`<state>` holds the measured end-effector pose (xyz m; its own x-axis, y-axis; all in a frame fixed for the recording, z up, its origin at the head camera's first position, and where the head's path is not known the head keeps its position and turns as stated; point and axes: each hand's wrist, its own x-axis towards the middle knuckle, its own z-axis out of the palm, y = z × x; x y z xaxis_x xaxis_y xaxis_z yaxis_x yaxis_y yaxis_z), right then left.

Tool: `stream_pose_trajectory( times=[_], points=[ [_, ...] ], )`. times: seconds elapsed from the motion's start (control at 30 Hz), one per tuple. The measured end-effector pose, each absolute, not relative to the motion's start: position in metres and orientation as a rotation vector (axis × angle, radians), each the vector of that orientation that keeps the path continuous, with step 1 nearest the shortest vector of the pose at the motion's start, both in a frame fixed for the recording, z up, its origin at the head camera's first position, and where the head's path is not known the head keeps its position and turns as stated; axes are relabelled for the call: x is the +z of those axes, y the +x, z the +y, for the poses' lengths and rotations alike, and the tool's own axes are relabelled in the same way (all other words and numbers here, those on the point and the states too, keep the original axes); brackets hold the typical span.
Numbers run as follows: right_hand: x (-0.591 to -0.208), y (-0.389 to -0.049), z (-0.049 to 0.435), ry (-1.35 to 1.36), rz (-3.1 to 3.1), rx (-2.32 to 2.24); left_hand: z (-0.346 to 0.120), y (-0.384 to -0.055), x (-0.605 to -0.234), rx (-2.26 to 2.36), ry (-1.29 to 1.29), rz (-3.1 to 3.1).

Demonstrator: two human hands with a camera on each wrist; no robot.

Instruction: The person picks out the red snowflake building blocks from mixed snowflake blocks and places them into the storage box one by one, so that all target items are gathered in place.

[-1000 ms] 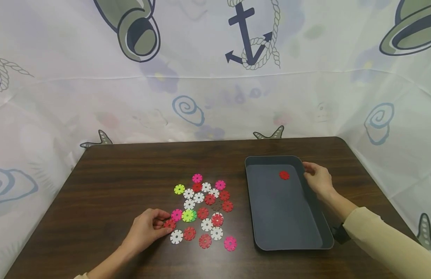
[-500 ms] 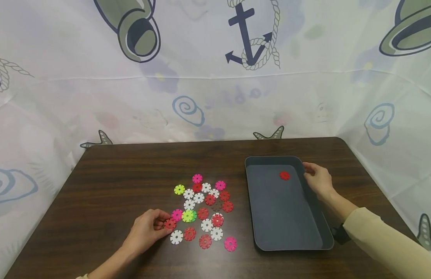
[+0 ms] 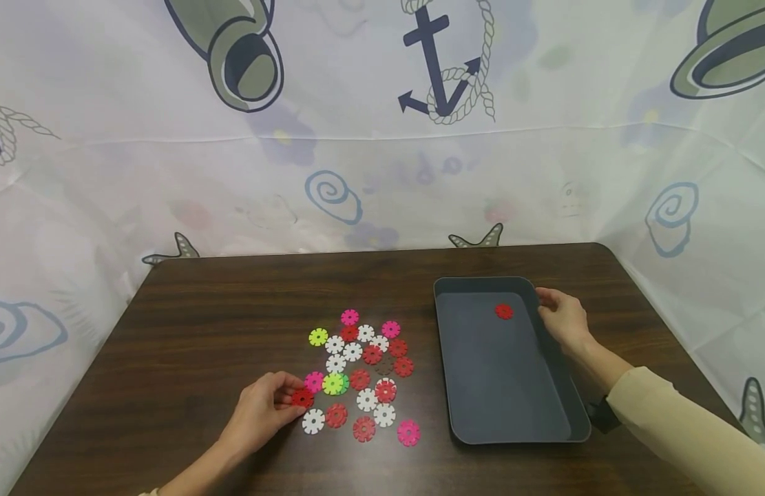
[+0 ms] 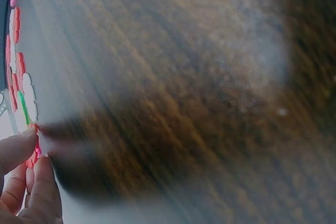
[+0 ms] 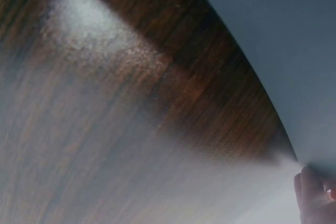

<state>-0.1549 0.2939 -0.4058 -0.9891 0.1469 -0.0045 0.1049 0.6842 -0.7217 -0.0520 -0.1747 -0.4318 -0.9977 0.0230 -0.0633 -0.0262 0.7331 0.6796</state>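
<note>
My left hand pinches a red notched disc between thumb and fingers, at the left edge of a loose spread of such discs. In the left wrist view, the thumb and fingertips close on the red disc. Beside it lie a pink disc, a yellow-green disc and a white disc. On the right stands a dark grey tray with one red disc in it. My right hand grips the tray's right rim near the far corner; its fingertips are partly hidden.
Several white, red, pink and green discs, some overlapping, lie between the left hand and the tray, with a pink disc nearest the tray's left side. The dark wooden table ends at a printed cloth behind.
The red disc in my left fingers has tilted slightly and looks a brighter red. My right hand and the tray keep their places.
</note>
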Motion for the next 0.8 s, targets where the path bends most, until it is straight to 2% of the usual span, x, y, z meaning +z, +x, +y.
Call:
stream_pose_trajectory(
  times=[0.8],
  points=[
    [-0.4060, -0.1553, 0.2947, -0.189, -2.823, 1.194, -0.1698, -0.0512, -0.4267, 1.195, -0.051, 2.816]
  ],
)
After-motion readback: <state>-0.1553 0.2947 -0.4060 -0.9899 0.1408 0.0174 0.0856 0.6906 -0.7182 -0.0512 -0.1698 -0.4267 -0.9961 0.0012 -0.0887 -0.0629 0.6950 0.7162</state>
